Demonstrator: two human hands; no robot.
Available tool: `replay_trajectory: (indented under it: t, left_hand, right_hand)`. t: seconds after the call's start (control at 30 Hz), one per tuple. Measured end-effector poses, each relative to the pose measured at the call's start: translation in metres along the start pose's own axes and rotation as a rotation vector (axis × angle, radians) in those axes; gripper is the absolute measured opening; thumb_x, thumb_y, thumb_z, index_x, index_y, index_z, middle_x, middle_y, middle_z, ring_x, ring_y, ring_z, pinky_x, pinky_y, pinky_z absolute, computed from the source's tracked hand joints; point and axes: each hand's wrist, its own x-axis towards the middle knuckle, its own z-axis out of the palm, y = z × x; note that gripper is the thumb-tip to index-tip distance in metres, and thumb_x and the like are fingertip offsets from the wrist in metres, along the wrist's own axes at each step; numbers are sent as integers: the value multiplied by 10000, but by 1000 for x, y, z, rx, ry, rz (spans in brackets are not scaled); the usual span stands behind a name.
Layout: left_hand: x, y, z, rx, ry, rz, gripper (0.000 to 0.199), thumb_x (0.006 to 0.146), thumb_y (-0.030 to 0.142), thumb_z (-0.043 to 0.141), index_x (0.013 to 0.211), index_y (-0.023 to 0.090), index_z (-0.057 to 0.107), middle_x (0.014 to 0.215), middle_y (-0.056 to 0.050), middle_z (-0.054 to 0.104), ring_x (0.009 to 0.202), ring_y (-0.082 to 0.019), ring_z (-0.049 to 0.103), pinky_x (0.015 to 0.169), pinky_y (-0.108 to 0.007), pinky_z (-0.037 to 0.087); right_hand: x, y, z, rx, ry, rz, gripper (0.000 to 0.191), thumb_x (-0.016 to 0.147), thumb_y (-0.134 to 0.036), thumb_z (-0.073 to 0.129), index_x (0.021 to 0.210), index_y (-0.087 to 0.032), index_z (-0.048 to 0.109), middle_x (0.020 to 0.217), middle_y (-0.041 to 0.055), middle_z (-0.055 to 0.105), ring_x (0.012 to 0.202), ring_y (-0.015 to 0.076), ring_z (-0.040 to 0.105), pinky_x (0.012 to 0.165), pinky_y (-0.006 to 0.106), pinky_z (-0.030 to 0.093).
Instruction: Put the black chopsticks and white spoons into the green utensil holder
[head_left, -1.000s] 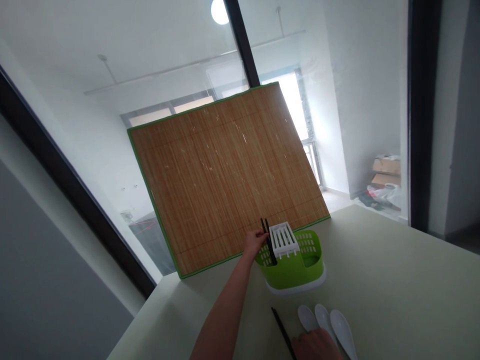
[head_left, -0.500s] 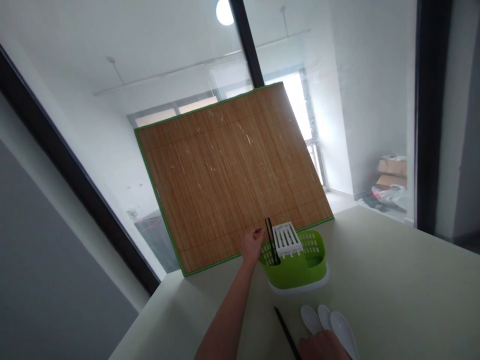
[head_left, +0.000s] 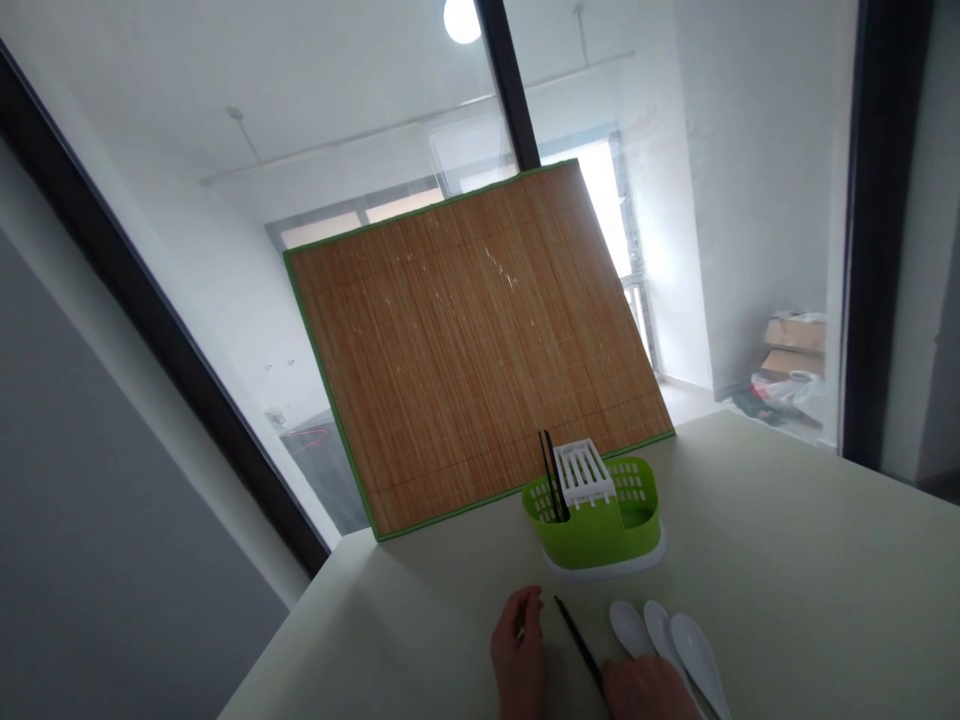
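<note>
Black chopsticks (head_left: 576, 636) lie slantwise on the table, their near end running to the fingers of my right hand (head_left: 648, 688). That hand is closed on them at the bottom edge of the view, partly cut off. To the left of the chopsticks is my left hand (head_left: 517, 652), fingers loosely curved with a gap and nothing seen between them. Several white spoons (head_left: 697, 648) fan out beside and partly behind my right hand. Farther back stands a green cutlery holder (head_left: 600, 545) on a white base, with more black chopsticks (head_left: 553, 480) upright in its left compartment.
A white slotted piece (head_left: 585, 474) sits across the holder's middle. Behind, a bamboo mat (head_left: 480, 350) with green edging leans against a glass partition. The pale table (head_left: 810, 560) extends to both sides. Beyond the glass lie cardboard boxes (head_left: 795, 345).
My left hand has drawn back from the side of the holder, down to the left of the chopsticks lying on the table. My right hand stays near the same place. The view has shifted slightly.
</note>
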Motion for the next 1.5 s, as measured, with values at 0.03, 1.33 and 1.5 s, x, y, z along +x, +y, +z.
replay_trajectory:
  t: [0.03, 1.33, 1.5]
  left_hand:
    - [-2, 0, 0, -18, -20, -16, 416, 758, 581, 562, 811, 180, 659, 732, -42, 651, 604, -146, 573, 557, -243, 447]
    - [-32, 95, -21, -109, -407, 283, 128, 779, 299, 640, 792, 197, 715, 708, -30, 637, 635, -137, 597, 585, -213, 499]
    - [-35, 100, -22, -7, -491, 404, 87, 762, 249, 657, 776, 210, 733, 727, -48, 663, 669, -152, 606, 610, -224, 503]
  right_hand:
    - [0, -1, -8, -27, -46, 48, 179, 670, -81, 559, 736, -159, 706, 682, 123, 718, 620, 259, 681, 486, 264, 386]
    - [-4, 4, -64, 431, 158, -335, 180, 949, -304, 419, 853, -201, 532, 796, 3, 631, 709, 139, 560, 645, 242, 350]
    - [-2, 4, -62, 476, 121, -367, 156, 926, -217, 403, 917, -208, 558, 844, 15, 667, 758, 156, 595, 642, 242, 353]
